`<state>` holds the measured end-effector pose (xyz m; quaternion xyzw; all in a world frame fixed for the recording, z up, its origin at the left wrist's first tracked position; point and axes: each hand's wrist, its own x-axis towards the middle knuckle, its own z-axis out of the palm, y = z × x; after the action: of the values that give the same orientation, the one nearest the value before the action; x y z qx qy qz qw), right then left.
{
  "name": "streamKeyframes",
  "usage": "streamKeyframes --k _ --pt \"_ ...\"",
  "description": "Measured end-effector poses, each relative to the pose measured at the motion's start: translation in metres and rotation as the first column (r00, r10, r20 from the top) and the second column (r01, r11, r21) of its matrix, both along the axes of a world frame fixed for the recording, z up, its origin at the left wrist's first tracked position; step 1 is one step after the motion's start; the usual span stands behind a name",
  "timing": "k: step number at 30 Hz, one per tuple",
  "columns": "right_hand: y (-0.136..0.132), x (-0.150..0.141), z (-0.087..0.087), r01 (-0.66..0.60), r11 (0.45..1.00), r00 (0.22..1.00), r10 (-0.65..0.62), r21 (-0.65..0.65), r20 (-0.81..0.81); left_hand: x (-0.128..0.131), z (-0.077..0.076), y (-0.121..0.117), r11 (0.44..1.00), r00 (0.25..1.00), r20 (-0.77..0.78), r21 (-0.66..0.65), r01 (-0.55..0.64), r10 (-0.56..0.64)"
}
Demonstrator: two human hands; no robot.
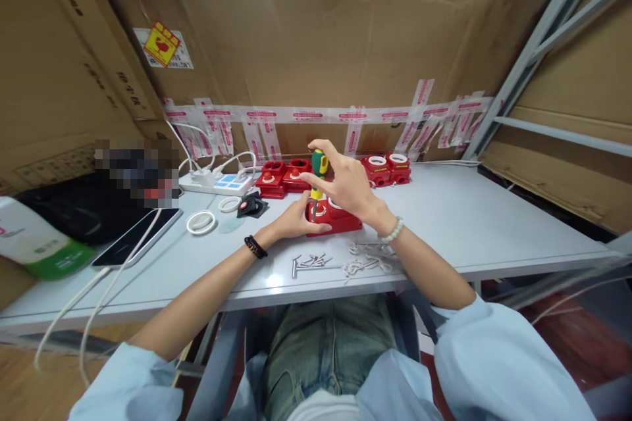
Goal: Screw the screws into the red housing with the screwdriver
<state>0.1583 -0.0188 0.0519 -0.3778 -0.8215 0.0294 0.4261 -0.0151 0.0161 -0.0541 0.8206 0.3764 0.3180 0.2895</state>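
On the white tabletop (pixel 444 223), a glossy red boxy housing (pixel 342 223), probably light, stiff and slick and best gripped by its ends, is held by the left hand (pixel 295 216), while an upright green-and-yellow-handled, metal-shafted screwdriver (pixel 318 164) is framed by the wide-spread right hand (pixel 349 187).

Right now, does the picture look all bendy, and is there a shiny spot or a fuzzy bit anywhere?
Head view: yes, stretched, the sleeves looking huge near the bottom corners; head view: white glare on the table, left of the metal pieces; head view: a blocky patch on the picture's left hides what's there; head view: the screwdriver looks fairly clear.
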Motion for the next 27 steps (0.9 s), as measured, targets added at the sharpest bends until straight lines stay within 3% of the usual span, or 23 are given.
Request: streamKeyframes --k 2,6,8,12,13,17,19,23,25,27 --pt "-0.0004 0.0005 0.0005 -0.045 0.999 0.999 0.045 0.0 0.014 0.0005 0.001 -0.0007 1.0 1.0 -0.002 -0.007 -0.002 0.002" --pt "-0.0001 0.0046 0.004 -0.311 0.945 0.95 0.308 -0.098 -0.043 0.001 0.0021 -0.002 0.999 0.999 0.028 -0.035 0.03 -0.029" --pt "-0.0001 0.0037 0.0039 -0.251 0.964 0.968 0.248 -0.092 -0.048 0.0005 0.0014 -0.0015 0.999 0.999 0.026 -0.032 0.029 -0.029" --pt "0.0001 0.0009 0.0016 0.005 1.0 1.0 -0.005 -0.022 -0.012 -0.0004 -0.0004 -0.0001 1.0 1.0 0.012 -0.005 0.013 -0.013" --pt "0.0005 0.0019 0.0016 -0.015 0.999 1.0 0.015 -0.035 -0.014 -0.0004 -0.0003 -0.0001 1.0 1.0 0.012 -0.005 0.009 -0.009" --pt "0.0027 0.0089 0.0035 -0.285 0.949 0.958 0.276 -0.134 -0.082 0.0003 0.0012 -0.0016 1.0 1.0 0.017 -0.025 0.011 -0.01" --pt "0.0027 0.0094 0.0037 -0.282 0.953 0.958 0.272 -0.115 -0.095 0.0005 0.0015 -0.0017 0.999 0.999 0.023 -0.03 0.027 -0.026" --pt "0.0017 0.0057 0.0017 -0.089 0.994 0.995 0.086 -0.055 -0.058 0.0004 0.0007 -0.0007 0.999 0.999 0.02 -0.009 0.032 -0.032" --pt "0.0026 0.0065 0.0017 -0.146 0.985 0.989 0.143 -0.088 -0.047 0.0005 0.0007 -0.0008 0.999 0.999 0.02 -0.012 0.031 -0.03" --pt "0.0044 0.0086 0.0023 -0.307 0.939 0.951 0.299 -0.152 -0.073 0.0007 0.0013 -0.0015 0.999 0.999 0.03 -0.022 0.036 -0.035"
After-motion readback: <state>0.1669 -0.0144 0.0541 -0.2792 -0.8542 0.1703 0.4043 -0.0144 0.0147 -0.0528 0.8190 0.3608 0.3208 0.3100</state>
